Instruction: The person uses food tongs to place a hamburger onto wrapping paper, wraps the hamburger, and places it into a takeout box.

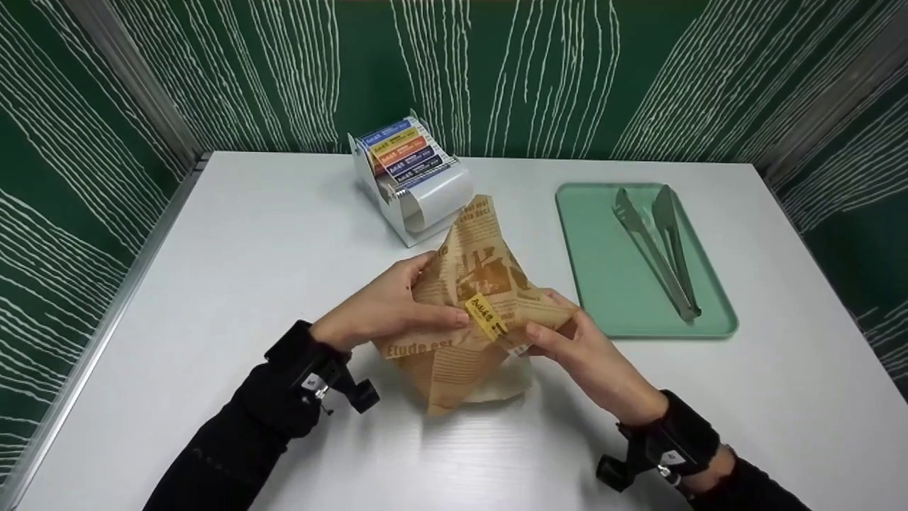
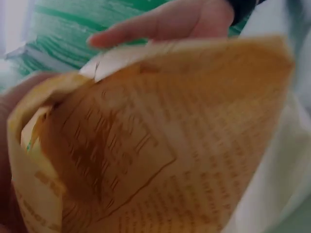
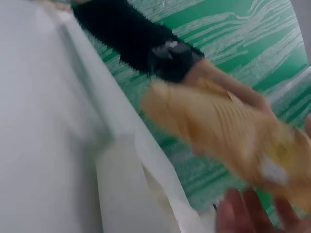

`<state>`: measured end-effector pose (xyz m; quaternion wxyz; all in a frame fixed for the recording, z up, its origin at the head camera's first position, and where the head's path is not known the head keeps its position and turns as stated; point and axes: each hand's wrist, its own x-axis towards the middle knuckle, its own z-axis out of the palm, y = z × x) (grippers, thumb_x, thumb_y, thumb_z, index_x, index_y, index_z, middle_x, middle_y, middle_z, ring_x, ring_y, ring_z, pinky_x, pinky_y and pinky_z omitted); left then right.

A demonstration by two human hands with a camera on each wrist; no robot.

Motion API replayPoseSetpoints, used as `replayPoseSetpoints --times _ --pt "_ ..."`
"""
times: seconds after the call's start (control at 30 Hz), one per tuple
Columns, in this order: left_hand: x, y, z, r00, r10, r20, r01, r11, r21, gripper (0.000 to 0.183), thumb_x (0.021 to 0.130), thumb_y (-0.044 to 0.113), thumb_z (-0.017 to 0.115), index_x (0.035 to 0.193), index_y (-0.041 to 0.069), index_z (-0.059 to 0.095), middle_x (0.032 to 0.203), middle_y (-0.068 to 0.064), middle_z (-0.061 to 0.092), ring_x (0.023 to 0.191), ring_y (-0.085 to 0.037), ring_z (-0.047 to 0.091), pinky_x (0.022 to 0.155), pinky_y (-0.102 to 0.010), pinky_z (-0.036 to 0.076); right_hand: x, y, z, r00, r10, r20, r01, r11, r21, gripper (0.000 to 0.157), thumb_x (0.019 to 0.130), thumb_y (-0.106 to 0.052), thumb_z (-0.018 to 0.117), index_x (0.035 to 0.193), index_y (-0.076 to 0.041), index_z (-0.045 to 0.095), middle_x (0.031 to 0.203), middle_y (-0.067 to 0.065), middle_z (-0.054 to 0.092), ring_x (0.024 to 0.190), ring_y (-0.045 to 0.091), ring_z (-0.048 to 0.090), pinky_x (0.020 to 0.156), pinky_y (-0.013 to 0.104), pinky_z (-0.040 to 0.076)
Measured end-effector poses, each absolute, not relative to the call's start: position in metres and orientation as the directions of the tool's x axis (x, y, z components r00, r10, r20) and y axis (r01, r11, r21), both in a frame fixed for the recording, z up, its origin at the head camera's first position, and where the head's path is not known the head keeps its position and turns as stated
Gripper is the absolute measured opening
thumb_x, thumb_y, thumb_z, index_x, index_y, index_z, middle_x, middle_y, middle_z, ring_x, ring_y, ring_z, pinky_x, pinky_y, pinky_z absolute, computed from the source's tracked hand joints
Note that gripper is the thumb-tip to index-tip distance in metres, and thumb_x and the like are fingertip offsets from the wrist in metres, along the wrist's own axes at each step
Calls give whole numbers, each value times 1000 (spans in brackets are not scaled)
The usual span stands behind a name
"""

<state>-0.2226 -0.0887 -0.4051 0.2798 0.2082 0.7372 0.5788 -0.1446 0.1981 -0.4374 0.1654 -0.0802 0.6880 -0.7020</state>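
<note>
Wrapper (image 1: 489, 273) between left grip (image 1: 383, 309) and right grip (image 1: 598, 365)

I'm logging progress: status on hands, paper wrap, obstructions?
Left hand and right hand gripping paper wrap. Yellow label on its face. Label dispenser beyond; nothing visibly blocking.

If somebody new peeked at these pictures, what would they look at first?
Probably the crinkly brown printed paper in the middle, held between the left hand and right hand, with a bright yellow sticker on it. Next might come the rainbow-striped label holder behind it, then the green tray on the right with metal tongs lying on it.
</note>
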Motion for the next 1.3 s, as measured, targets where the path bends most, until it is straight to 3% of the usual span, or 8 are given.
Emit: replayPoseSetpoints --times 0.17,0.37,0.47,0.6,0.73,0.83,1.07,1.3 --pt "-238 -98 -405 -670 696 -259 2 350 937 78 84 25 92 149 23 49 126 -5 75 112 -24 73 108 -40 55 -145 228 -448 -903 -409 -129 11 278 -961 35 103 -22 73 132 -4 67 117 4 76 104 22 72 91 30 59" --pt "-253 -77 -422 -589 735 -335 128 494 860 75 83 34 93 142 17 50 124 -4 73 112 -21 71 108 -41 55 -146 239 -469 -897 -435 -82 -169 508 -845 18 96 -26 81 105 -11 77 90 -2 73 81 8 65 71 23 53" --pt "-252 -67 -432 -610 737 -293 306 560 770 82 82 46 92 146 13 53 126 -2 70 116 -18 66 111 -41 52 -147 239 -476 -884 -462 -76 -212 540 -814 18 95 -30 83 97 -13 77 82 -3 69 72 4 60 63 21 50" --pt "-240 -62 -435 -678 724 -124 475 561 679 94 79 52 93 153 12 51 141 -6 63 130 -22 59 117 -44 48 -148 239 -478 -883 -461 -91 -218 573 -790 23 94 -37 83 94 -15 76 80 -3 67 69 5 59 61 20 49" --pt "-214 -66 -431 -738 663 127 589 541 601 79 85 44 91 149 14 54 146 -9 57 137 -27 54 120 -51 46 -147 240 -476 -912 -401 -93 -189 608 -771 27 93 -39 84 97 -14 75 83 -3 68 71 6 60 62 21 50" --pt "-188 -70 -431 -726 637 258 667 564 486 62 91 44 85 140 14 63 143 -10 60 132 -29 59 114 -56 51 -147 239 -473 -928 -361 -91 -168 623 -764 28 92 -39 85 97 -13 74 83 -2 68 71 7 59 62 21 50" --pt "-161 -75 -450 -698 675 239 693 554 461 63 96 44 79 148 14 61 159 -17 54 145 -37 56 118 -58 49 -149 230 -474 -954 -295 -42 -158 621 -768 23 89 -32 88 90 -15 72 80 -3 66 70 9 58 61 21 49" --pt "-164 -76 -465 -702 680 212 675 543 499 47 100 28 77 144 16 65 160 -15 53 145 -36 55 119 -54 49 -156 215 -481 -912 -409 34 -300 610 -733 11 87 -26 89 86 -19 81 86 -6 70 76 4 57 65 21 50"
